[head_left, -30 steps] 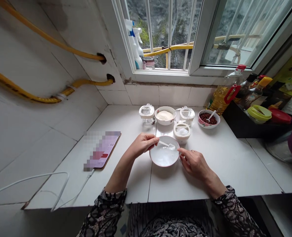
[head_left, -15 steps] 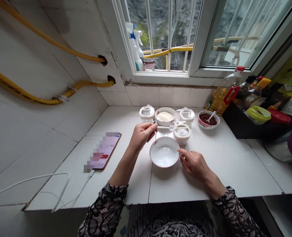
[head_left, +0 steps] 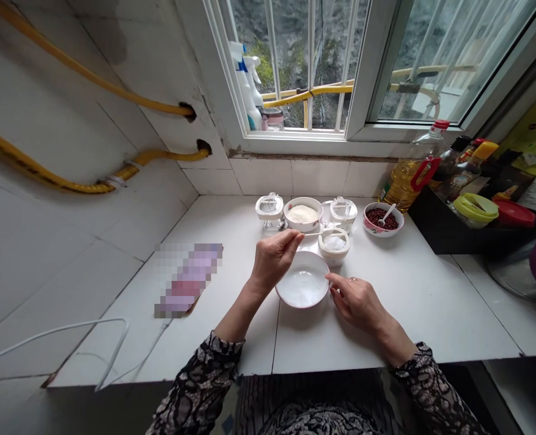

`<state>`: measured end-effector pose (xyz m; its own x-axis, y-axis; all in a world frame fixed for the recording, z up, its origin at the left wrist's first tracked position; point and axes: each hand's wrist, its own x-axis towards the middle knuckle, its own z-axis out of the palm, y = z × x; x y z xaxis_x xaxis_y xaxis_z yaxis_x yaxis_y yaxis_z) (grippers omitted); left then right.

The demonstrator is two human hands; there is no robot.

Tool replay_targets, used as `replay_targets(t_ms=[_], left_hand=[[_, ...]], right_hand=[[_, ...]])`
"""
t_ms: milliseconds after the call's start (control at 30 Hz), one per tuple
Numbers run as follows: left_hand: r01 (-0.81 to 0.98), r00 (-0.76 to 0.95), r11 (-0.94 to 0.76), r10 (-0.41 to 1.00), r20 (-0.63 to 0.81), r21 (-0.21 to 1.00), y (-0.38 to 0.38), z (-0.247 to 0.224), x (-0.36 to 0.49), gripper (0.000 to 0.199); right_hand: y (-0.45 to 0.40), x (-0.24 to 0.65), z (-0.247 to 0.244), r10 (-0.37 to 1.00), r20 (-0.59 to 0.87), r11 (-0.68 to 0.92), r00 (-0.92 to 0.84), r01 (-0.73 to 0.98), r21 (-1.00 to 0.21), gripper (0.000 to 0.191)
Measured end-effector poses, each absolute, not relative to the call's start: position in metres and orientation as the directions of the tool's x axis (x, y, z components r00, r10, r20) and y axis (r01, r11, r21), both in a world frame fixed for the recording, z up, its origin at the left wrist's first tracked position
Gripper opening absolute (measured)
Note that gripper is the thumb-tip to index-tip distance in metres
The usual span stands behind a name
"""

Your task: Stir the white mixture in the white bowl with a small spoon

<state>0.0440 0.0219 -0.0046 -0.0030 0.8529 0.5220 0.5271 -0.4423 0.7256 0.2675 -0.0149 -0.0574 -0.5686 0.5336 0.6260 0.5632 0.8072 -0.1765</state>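
Observation:
My left hand (head_left: 274, 257) pinches the handle of a small white spoon (head_left: 312, 234), whose far end reaches over the white jar (head_left: 335, 257) of white powder or crystals. My right hand (head_left: 356, 299) holds the right rim of a white bowl (head_left: 304, 290) between thumb and fingers. The bowl stands upright on the counter, with a little whitish content on its bottom that I cannot make out. Behind the jar are a bowl of pale grains or powder (head_left: 303, 214) and two lidded clear containers, one on the left (head_left: 270, 208), one on the right (head_left: 342, 211).
A bowl of dark red beans (head_left: 383, 220) with a white spoon stands to the right. Past it are an oil bottle (head_left: 406, 178) and a black rack (head_left: 435, 226) of condiments. A phone (head_left: 188, 281) with a white cable (head_left: 122, 338) lies left on the white counter (head_left: 231, 241).
My left hand has moved right with the spoon, whose far end has gone from the jar's left edge to over the jar. My right hand and the bowl have stayed put.

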Motion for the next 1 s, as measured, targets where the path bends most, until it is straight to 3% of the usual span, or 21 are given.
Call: replay_targets(t_ms=[133,200,333,500,600,767,1000], left_hand=[[0.334,-0.066,-0.310,0.934,0.350,0.890,0.021,-0.002,0.038,0.031],[0.286,-0.004,-0.224,0.972,0.236,0.931,0.020,-0.001,0.030,0.033],[0.417,0.208,-0.147,0.976,0.062,0.897,0.017,-0.002,0.015,0.037],[0.697,0.260,-0.222,0.964,0.048,0.682,0.010,0.002,0.019,0.034],[0.733,0.320,-0.272,0.947,0.037,0.623,0.006,0.007,0.027,0.033],[0.668,0.397,-0.282,0.918,-0.009,0.688,0.003,0.011,0.030,0.037],[0.512,0.389,-0.129,0.916,-0.095,0.849,0.006,0.010,0.029,0.034]], right_hand=[[-0.015,0.268,-0.058,0.542,0.617,0.806,-0.570,0.560,-0.190,0.033],[-0.015,0.268,-0.058,0.537,0.621,0.810,-0.572,0.554,-0.191,0.034],[-0.015,0.268,-0.058,0.533,0.625,0.810,-0.570,0.556,-0.185,0.034],[-0.015,0.269,-0.058,0.551,0.606,0.804,-0.573,0.558,-0.204,0.037],[-0.014,0.269,-0.058,0.550,0.609,0.804,-0.572,0.560,-0.201,0.036],[-0.014,0.269,-0.059,0.546,0.609,0.807,-0.576,0.557,-0.197,0.036],[-0.014,0.269,-0.060,0.552,0.598,0.806,-0.581,0.556,-0.203,0.037]])
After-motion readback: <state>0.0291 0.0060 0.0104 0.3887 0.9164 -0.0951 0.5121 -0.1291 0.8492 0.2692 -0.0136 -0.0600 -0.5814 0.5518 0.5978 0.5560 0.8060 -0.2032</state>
